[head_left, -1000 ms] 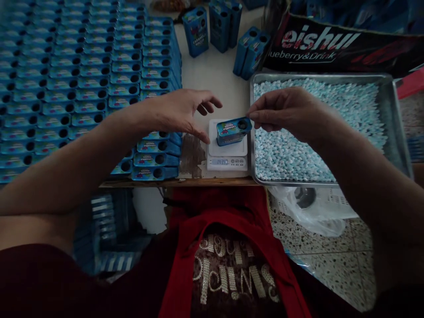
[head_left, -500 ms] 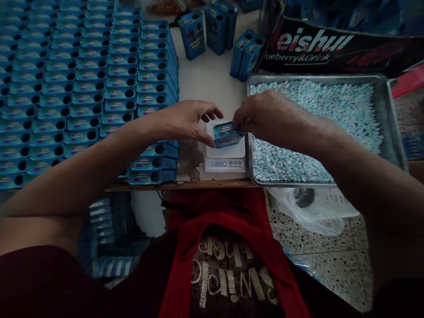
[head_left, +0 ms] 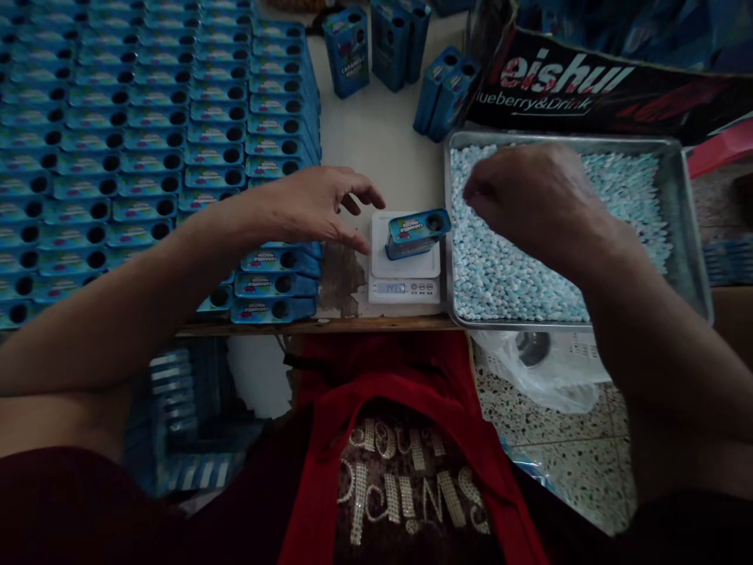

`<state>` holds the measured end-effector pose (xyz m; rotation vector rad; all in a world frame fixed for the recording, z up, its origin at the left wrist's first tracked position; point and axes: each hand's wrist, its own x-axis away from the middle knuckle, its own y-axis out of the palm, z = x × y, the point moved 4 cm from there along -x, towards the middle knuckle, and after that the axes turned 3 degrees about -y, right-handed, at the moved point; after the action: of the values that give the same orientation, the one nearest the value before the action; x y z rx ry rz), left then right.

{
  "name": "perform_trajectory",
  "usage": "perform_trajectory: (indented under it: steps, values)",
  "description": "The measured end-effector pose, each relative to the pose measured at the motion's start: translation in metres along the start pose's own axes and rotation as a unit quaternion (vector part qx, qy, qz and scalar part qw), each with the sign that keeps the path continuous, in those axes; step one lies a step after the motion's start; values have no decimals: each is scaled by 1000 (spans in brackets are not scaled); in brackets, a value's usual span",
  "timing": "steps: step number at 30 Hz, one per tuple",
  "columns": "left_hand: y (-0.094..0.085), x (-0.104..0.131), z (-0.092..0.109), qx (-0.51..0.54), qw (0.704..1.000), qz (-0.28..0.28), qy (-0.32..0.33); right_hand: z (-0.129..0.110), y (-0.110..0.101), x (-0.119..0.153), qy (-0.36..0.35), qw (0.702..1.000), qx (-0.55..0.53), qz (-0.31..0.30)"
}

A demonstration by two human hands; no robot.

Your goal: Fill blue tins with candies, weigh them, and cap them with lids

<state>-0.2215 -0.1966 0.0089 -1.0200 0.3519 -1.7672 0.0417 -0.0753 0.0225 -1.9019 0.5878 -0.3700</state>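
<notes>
A blue caramel box point(head_left: 416, 233) with a round hole in its top stands on a small white digital scale point(head_left: 405, 271), whose display is lit. Just left of the box, my left hand point(head_left: 321, 205) is open, thumb and fingers apart, not gripping it. My right hand point(head_left: 526, 192) is over the metal tray point(head_left: 694, 235) of small pale blue and white candies point(head_left: 511, 275). Its fingers are curled together, and whatever may be between them is hidden.
Rows of blue boxes point(head_left: 153, 141) fill the left of the table. Several more boxes point(head_left: 347, 55) stand at the back. A black carton point(head_left: 558, 86) sits behind the tray, and a plastic bag point(head_left: 565, 384) lies below the table's front edge.
My right hand has moved right, away from the box hole to over the candy tray. My left hand has drawn slightly left. The scale's reading appears to have changed.
</notes>
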Motion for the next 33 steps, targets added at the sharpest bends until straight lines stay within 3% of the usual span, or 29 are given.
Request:
perform_trajectory:
  steps: [2,3,6,8,11,15,17,20,22,24,26,27,29,33]
  values:
    - [-4,2,-3,-14,1000,1,-2,31,17,16,74,990,112,-37]
    - [-6,2,-3,-20,1000,-1,-4,44,31,24,78,987,123,-67]
    - [-6,-1,-2,-33,999,-3,-7,68,73,48,2,994,81,-78]
    - [-5,-5,2,-45,999,-3,-2,72,90,61,-37,994,86,-61]
    - [-3,-11,6,-75,997,9,9,66,94,73,-56,983,153,-81]
    - [-7,-12,4,-112,993,33,-3,65,72,76,-20,968,188,-167]
    - [-9,-10,2,-117,992,36,-14,75,58,77,54,981,113,-149]
    - [-11,-7,3,-118,992,39,-23,95,43,81,188,975,-107,-47]
    - [-11,-6,6,-120,992,39,-28,105,42,84,252,924,-289,11]
    - [-10,-7,11,-121,991,40,-28,107,46,87,293,846,-445,25]
    - [-9,-9,16,-117,992,42,-19,104,53,90,325,770,-548,29]
    - [-8,-10,17,-112,993,41,-14,102,55,90,335,748,-572,38]
    - [-6,-12,17,-97,995,34,-7,96,58,90,330,750,-570,59]
    - [-6,-11,15,-62,997,35,-4,72,54,74,256,826,-502,11]
